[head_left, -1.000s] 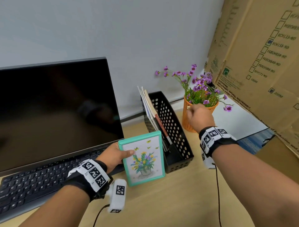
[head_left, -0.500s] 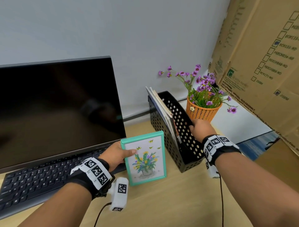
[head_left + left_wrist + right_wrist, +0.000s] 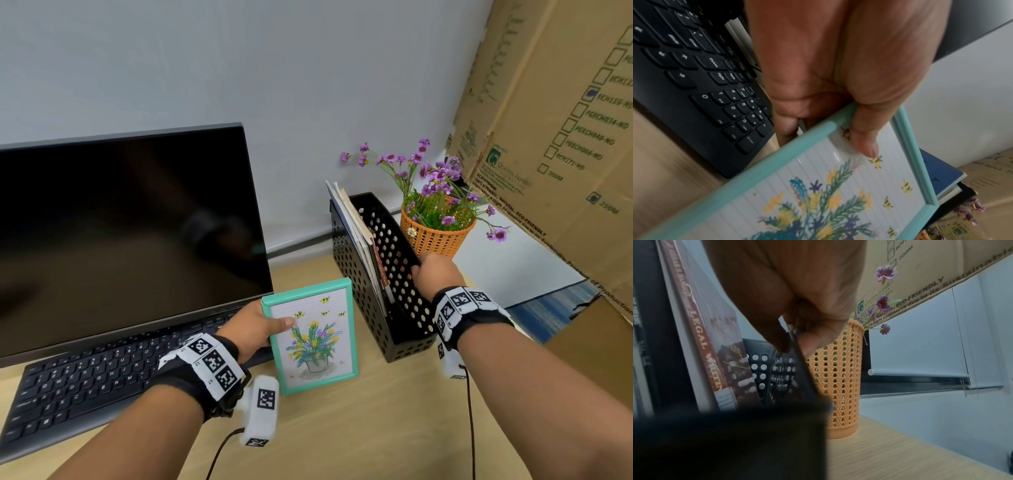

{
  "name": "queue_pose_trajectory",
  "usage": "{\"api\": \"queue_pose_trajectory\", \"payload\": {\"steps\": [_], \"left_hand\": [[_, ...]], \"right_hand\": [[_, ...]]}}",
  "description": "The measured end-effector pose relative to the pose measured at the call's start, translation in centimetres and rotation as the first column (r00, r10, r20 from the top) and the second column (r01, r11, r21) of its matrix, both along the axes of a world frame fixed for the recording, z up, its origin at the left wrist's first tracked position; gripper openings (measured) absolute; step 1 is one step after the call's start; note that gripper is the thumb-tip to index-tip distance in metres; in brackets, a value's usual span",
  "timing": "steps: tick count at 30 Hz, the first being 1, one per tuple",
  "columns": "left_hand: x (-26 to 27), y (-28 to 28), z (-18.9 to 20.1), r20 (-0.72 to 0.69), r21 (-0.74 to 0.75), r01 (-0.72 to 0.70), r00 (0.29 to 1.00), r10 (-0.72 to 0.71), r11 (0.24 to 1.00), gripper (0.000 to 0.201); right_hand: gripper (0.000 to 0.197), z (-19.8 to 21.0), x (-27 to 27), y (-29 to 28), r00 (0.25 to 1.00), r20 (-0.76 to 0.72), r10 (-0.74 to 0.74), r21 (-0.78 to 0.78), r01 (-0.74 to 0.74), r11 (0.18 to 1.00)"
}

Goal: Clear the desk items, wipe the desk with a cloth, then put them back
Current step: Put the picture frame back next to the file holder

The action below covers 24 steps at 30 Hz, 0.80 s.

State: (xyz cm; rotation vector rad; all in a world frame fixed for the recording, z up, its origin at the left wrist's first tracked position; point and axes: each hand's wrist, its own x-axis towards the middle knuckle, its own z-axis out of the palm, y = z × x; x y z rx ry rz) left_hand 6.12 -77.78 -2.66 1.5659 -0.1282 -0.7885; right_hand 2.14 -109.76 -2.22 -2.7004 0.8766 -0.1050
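A teal picture frame (image 3: 313,335) with a flower drawing stands upright on the wooden desk (image 3: 359,428). My left hand (image 3: 255,330) grips its left edge, thumb on the glass; the left wrist view shows the frame (image 3: 818,186) with my thumb (image 3: 865,142) across its front. A black perforated file holder (image 3: 380,274) with books (image 3: 359,236) stands to the right. My right hand (image 3: 435,274) pinches its right wall near the top edge; the right wrist view shows the hand (image 3: 795,344) pinching the thin black rim of the holder (image 3: 766,369). Behind stands an orange basket pot (image 3: 435,236) of purple flowers.
A black monitor (image 3: 120,233) and keyboard (image 3: 96,377) fill the left of the desk. Large cardboard boxes (image 3: 548,137) lean in at the right. A white board (image 3: 513,267) lies behind the pot. A cable runs along the wall.
My right hand left the flower pot, came down and took hold of the file holder's right wall. My left hand keeps holding the frame in the same place.
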Motion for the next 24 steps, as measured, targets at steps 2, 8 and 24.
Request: {"api": "queue_pose_trajectory", "payload": {"steps": [2, 8, 24], "left_hand": [[0.0, 0.1, 0.0, -0.002, 0.004, 0.010, 1.000, -0.010, 1.000, 0.026], [-0.1, 0.3, 0.1, 0.000, 0.005, 0.030, 1.000, -0.030, 1.000, 0.026], [0.5, 0.5, 0.0, -0.018, 0.020, 0.120, 0.993, -0.119, 0.993, 0.025]], "right_hand": [[0.024, 0.3, -0.1, 0.0, 1.000, -0.011, 0.000, 0.027, 0.000, 1.000], [0.032, 3.4, -1.7, 2.4, 0.998, 0.054, -0.020, 0.136, 0.012, 0.991], [0.104, 1.2, -1.8, 11.0, 0.939, 0.066, 0.338, 0.892, -0.207, 0.401]]}}
